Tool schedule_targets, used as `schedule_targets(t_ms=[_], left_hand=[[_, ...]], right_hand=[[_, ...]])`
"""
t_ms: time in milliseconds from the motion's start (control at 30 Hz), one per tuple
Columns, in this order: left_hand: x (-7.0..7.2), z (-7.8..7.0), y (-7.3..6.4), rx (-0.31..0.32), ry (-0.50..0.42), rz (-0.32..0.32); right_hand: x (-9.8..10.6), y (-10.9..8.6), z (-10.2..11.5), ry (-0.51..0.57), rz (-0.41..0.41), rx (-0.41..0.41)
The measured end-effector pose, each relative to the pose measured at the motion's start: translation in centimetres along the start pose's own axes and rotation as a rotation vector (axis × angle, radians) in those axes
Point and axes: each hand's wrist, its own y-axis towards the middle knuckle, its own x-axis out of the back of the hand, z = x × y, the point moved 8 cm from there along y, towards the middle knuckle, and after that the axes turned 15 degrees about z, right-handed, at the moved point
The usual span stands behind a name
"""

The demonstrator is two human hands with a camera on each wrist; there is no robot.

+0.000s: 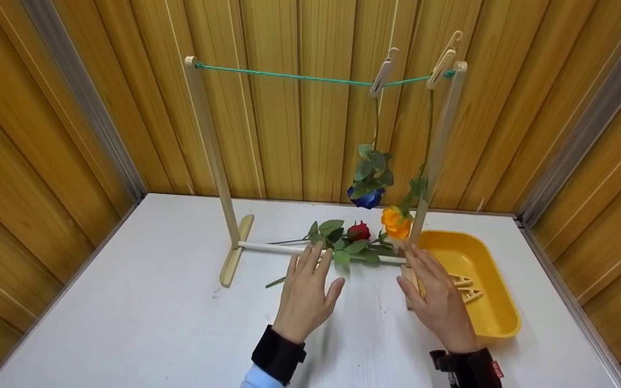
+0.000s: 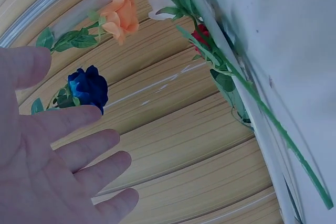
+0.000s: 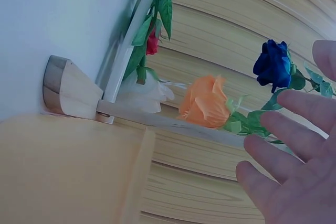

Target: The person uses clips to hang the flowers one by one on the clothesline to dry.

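My left hand (image 1: pixel 305 299) hovers above the white table with its fingers straight, just in front of the flowers. My right hand (image 1: pixel 440 304), fingers likewise extended, is over the near left side of the yellow tray. Neither holds anything. A red rose (image 1: pixel 359 231) and a white rose (image 3: pixel 142 95) lie by the rack's white bottom bar (image 1: pixel 270 248); a green stem (image 2: pixel 286 137) crosses it. From the teal cord (image 1: pixel 289 75), a blue rose (image 1: pixel 366 197) and an orange rose (image 1: pixel 395 222) hang upside down, each from a clothespin (image 1: pixel 381 75) at its stem end.
The wooden rack's left post (image 1: pixel 211 145) and right post (image 1: pixel 440 145) stand on wooden feet. Inside the yellow tray (image 1: pixel 496 280) at the right lie wooden clothespins (image 1: pixel 471 295). Wood-patterned panels (image 1: pixel 273 134) enclose the table at the back and sides.
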Motion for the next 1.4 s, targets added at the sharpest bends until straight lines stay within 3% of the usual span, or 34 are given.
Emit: schedule_targets(t_ms=[533, 867, 1167, 1400], left_hand=[[-2.0, -1.4, 0.0, -0.015, 0.026, 0.091], [-2.6, -2.2, 0.2, -0.025, 0.019, 0.134], [-3.5, -3.4, 0.5, -0.043, 0.011, 0.175], [-4.5, -4.6, 1.0, -0.056, 0.009, 0.225]], right_hand=[[-0.8, -0.1, -2.5, 0.062, 0.138, -0.157], [0.3, -0.2, -3.2, 0.048, 0.091, -0.145], [1.4, -0.6, -4.8, 0.064, 0.125, -0.233], [2.6, -1.0, -5.7, 0.057, 0.081, -0.227]])
